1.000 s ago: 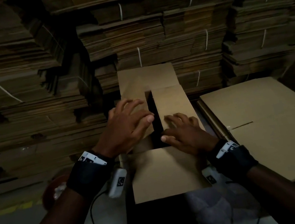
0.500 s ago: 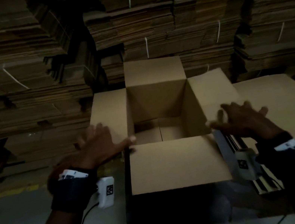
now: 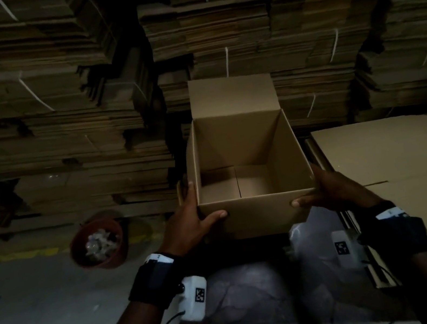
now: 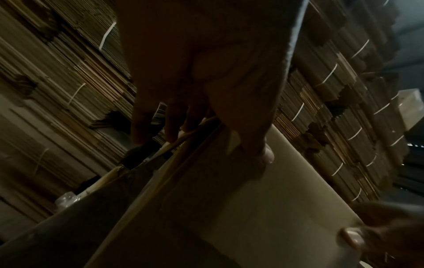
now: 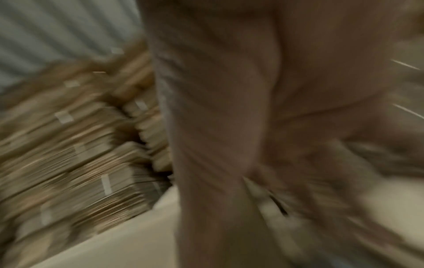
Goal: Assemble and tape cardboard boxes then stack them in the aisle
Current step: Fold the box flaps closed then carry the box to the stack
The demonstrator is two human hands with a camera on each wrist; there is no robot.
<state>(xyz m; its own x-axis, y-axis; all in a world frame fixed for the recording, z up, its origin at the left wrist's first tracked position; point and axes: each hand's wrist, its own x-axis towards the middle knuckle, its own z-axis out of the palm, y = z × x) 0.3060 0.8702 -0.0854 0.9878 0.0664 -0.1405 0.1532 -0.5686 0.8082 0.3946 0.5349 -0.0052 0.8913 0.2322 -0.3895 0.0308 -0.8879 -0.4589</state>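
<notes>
So far, one box [image 3: 246,161] has been squared up and is held at its near corners: the left hand [image 3: 189,223] is wrapped round the near left corner with the thumb laid along the front wall, and the right hand [image 3: 329,192] grips the near right corner the same way, fingers curled out of sight behind the side walls. Beyond the grip the far flap stands upright, and the bottom flaps are seen closed inside with a seam between them; whether that seam has been taped underneath cannot be told. Stacking is judged not yet done. To the right of the grip a pile of flat sheets [image 3: 394,158] is still waiting. To its left a bucket [image 3: 97,243] sits on the floor. No brand or readable writing can be made out; only square coded markers show on the wrist cameras.
</notes>
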